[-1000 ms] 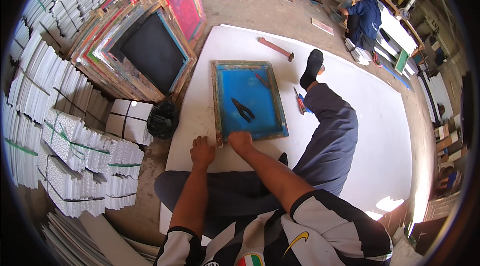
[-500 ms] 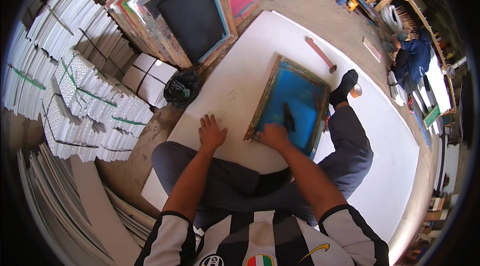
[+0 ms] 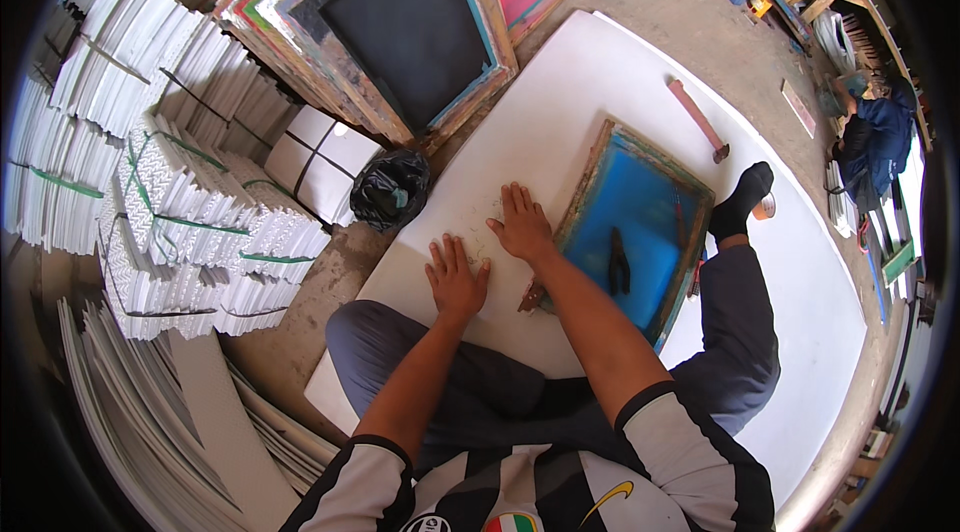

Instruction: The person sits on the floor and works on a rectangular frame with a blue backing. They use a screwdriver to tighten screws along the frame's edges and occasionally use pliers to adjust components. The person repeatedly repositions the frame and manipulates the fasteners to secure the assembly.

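Note:
My left hand (image 3: pixel 456 277) lies flat on a white sheet (image 3: pixel 640 62), fingers spread, holding nothing. Just ahead and to its right, my right hand (image 3: pixel 522 224) also rests palm down with fingers apart. Small dark specks or marks show on the sheet around the hands, too tiny to name. To the right of that hand lies a worn wooden screen-printing frame (image 3: pixel 580 187) with blue mesh (image 3: pixel 640 182). Black-handled pliers (image 3: pixel 619 264) and a thin reddish tool (image 3: pixel 678 217) lie on the mesh. My right forearm covers part of the frame's near-left corner.
A hammer (image 3: pixel 698 117) lies beyond the frame, and a tape roll (image 3: pixel 764 208) sits by my right foot. A black plastic bag (image 3: pixel 388 190), leaning screens (image 3: pixel 410 32) and bundled white stacks (image 3: pixel 190 222) stand left. Another person (image 3: pixel 875 142) is at far right.
My right hand has moved left off the frame's near corner onto the sheet and spread its fingers. My left hand stays flat and open. The whole view has shifted slightly.

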Demonstrator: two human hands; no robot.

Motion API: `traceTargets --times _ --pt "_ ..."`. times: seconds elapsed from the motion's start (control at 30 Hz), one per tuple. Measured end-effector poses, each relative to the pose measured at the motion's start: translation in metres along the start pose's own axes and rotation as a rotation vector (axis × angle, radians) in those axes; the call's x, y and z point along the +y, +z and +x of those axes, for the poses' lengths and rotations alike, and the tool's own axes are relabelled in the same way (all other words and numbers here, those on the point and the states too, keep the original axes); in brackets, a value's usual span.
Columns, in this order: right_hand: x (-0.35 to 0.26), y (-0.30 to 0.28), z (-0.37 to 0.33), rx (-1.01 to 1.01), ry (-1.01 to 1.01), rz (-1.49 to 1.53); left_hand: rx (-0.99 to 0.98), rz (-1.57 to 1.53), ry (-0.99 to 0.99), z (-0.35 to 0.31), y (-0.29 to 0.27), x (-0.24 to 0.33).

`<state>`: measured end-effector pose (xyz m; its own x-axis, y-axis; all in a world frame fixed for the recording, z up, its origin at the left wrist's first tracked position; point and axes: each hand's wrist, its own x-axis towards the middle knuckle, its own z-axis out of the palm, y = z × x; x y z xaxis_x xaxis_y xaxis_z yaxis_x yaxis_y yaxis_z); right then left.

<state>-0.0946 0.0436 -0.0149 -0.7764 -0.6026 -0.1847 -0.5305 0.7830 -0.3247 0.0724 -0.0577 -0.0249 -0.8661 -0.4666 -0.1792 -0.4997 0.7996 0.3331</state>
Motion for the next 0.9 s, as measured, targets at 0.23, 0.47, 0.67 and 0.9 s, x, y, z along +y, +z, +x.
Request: traceTargets --times 0.23,0.47,0.67,0.9 --pt "-0.015 0.018 -0.018 0.075 -0.177 0.201 0.022 -0.115 0.071 0.014 -0.011 0.007" --pt "-0.041 0.022 0.010 0.242 -0.141 0.092 0.066 -0.212 -0.053 0.023 -0.016 0.000" --pt "-0.060 0.023 -0.030 0.107 -0.262 0.048 0.195 -0.370 -0.149 0.032 -0.011 -0.013" --pt "-0.053 0.020 -0.016 0.175 -0.421 -0.046 0.216 -0.356 -0.151 0.034 -0.009 -0.014"
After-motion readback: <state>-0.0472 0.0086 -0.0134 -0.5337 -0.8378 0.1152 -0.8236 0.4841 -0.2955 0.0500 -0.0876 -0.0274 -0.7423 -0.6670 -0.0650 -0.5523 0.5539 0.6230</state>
